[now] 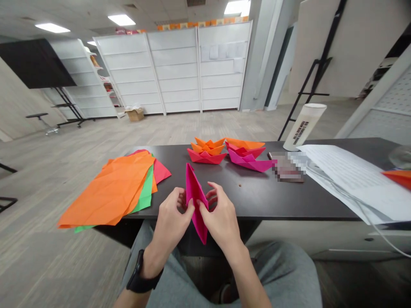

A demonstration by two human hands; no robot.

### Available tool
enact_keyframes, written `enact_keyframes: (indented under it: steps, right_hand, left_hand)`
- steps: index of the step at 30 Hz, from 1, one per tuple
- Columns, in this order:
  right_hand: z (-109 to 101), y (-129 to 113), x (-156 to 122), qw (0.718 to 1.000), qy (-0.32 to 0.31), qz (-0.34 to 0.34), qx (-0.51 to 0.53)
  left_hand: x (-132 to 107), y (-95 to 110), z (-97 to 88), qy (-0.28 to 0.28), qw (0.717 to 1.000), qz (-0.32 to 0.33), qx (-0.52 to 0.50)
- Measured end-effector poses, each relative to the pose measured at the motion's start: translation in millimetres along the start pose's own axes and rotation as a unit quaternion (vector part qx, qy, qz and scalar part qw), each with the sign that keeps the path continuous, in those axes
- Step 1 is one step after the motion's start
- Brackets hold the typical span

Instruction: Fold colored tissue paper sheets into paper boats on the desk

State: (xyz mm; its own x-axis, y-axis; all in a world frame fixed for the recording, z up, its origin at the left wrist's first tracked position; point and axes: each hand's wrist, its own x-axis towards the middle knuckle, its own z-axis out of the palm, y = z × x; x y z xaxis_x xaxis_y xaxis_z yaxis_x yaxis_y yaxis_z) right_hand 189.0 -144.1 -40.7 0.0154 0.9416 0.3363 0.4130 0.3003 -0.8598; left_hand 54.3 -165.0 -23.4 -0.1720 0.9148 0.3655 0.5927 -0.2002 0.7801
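A folded magenta paper boat (pixel 196 201) is held between both hands over the table's front edge, its long opening facing up at me. My left hand (pixel 175 214) grips the left side, with its thumb inside the fold. On the right side, my right hand (pixel 221 214) pinches the paper with its thumb in the same opening. Beyond the hands stand finished paper boats in two groups: orange and red boats (pixel 207 150) on the left, orange, red and magenta boats (pixel 248 155) on the right.
A stack of orange, green and red paper sheets (pixel 112 188) overhangs the table's front left edge. To the right lie a pixelated flat object (pixel 287 167), printed white sheets (pixel 349 175) and a white cable (pixel 359 205). A white cylinder (pixel 304 127) stands on the dark table (pixel 263 196).
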Motion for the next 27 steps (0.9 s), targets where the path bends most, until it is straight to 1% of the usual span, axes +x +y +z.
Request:
enact_keyframes:
  steps: [2,4,7,9,11,14,16,18,21,23,25,27]
  right_hand:
    - [-2,-2,-1,1.000,0.009,0.015,-0.010]
    - [-4,-1,1,0.999,0.019,0.022,-0.021]
    - [-9,8,7,0.998,0.037,0.029,-0.033]
    - [-12,16,12,0.998,0.041,0.023,-0.034]
    - [-15,21,16,0.999,0.028,-0.005,-0.022]
    - [-19,25,19,0.997,-0.015,-0.077,0.013]
    - [-20,27,19,0.993,-0.037,-0.113,0.024]
    - [-21,30,20,0.992,-0.037,-0.120,0.011]
    - [-21,36,21,0.994,-0.027,-0.101,-0.025]
    - [-22,39,22,0.994,-0.034,-0.096,-0.036]
    - [-22,41,23,0.992,-0.049,-0.113,-0.037]
    - [-24,42,24,0.985,-0.073,-0.154,-0.039]
  left_hand:
    - [-3,5,-1.9,-0.007,1.000,0.023,0.013]
    - [-3,6,-4.8,0.005,0.999,0.029,0.024]
    - [2,0,-9.7,0.029,0.998,0.018,0.047]
    - [8,-5,-12.6,0.024,0.998,0.014,0.056]
    - [14,-10,-14.6,-0.004,0.998,0.028,0.050]
    - [18,-15,-16.3,-0.070,0.995,0.071,0.023]
    - [20,-18,-16.9,-0.098,0.992,0.079,0.009]
    - [22,-23,-17.3,-0.098,0.993,0.065,0.014]
    - [25,-33,-18.1,-0.086,0.993,0.060,0.050]
    - [28,-39,-19.1,-0.104,0.988,0.092,0.072]
    - [30,-45,-20.8,-0.154,0.973,0.148,0.084]
    - [33,-50,-23.3,-0.207,0.952,0.204,0.099]
